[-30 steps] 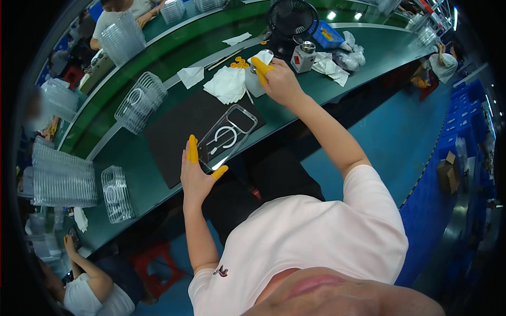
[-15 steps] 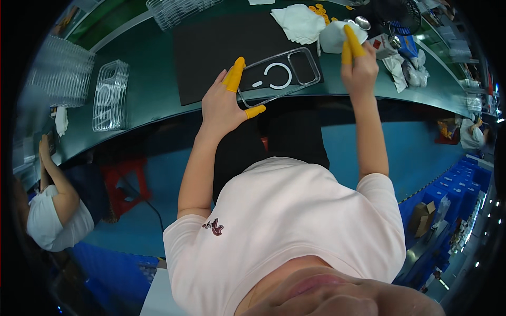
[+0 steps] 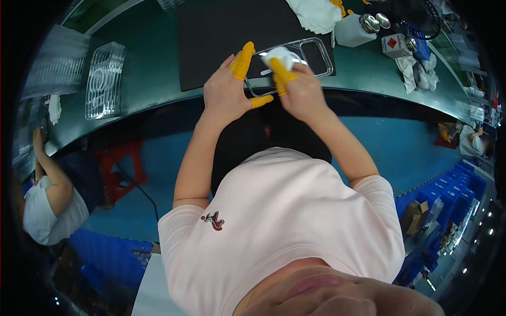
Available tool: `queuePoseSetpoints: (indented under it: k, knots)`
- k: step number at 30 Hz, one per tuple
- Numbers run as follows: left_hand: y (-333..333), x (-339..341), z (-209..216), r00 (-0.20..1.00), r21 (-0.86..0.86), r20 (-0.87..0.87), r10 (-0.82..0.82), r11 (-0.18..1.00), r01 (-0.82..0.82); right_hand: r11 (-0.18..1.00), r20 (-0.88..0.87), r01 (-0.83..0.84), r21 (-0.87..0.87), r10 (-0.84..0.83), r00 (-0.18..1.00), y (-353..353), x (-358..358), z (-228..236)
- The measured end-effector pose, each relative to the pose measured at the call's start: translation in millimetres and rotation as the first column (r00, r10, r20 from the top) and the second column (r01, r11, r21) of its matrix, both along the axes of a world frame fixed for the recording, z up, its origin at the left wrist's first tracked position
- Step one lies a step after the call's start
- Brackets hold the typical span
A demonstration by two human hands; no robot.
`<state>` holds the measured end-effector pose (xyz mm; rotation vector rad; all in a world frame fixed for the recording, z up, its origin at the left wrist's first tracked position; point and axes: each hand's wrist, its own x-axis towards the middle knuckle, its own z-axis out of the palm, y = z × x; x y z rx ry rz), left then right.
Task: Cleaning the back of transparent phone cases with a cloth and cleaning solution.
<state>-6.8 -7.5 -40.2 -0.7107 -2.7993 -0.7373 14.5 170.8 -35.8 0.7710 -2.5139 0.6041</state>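
Observation:
A clear phone case (image 3: 304, 55) with a white ring printed on it is at the near edge of the black mat (image 3: 211, 31). My left hand (image 3: 226, 89), yellow finger cots on several digits, grips the case's left end between thumb and fingers. Pressed to the middle of the case is a folded white wiping cloth (image 3: 278, 53), pinched in my right hand (image 3: 304, 92), which also wears yellow finger cots. The cloth and that hand cover most of the ring. Motion blurs the cloth somewhat.
At left stand a few stacked clear cases (image 3: 105, 81) and a taller stack (image 3: 58, 60). White cloths (image 3: 316, 13), a white pump bottle (image 3: 352, 32), a small box (image 3: 392, 46) and a black fan (image 3: 421, 18) line the right back. A co-worker (image 3: 52, 205) sits at left.
My right hand has moved left and nearer from the white bottle onto the case, bringing the cloth. The bottle's metal top now shows. My left hand keeps its hold on the case.

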Motion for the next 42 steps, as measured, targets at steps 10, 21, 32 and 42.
queuePoseSetpoints:
  k: [10,21,32,42]
  knots:
    - [-2.7,3.5,1.2,1.000,-0.031,0.026,0.009,0.999,-0.008,0.998,-0.005,0.052,0.039,-0.052,0.999,5.1,6.8,7.3]
    - [1.1,0.5,3.3,1.000,0.015,-0.011,-0.024,1.000,0.024,0.953,-0.190,0.289,-0.090,-0.301,0.934,100.7,18.2,28.9]
    - [2.2,2.1,9.1,0.999,0.032,0.040,0.009,0.999,-0.010,0.636,-0.356,0.751,-0.178,-0.753,0.553,263.6,-36.4,85.2]
    - [5.1,5.8,11.2,0.987,-0.021,0.146,0.072,0.997,-0.070,0.663,-0.399,0.749,0.005,-0.685,0.609,254.9,-59.3,52.1]
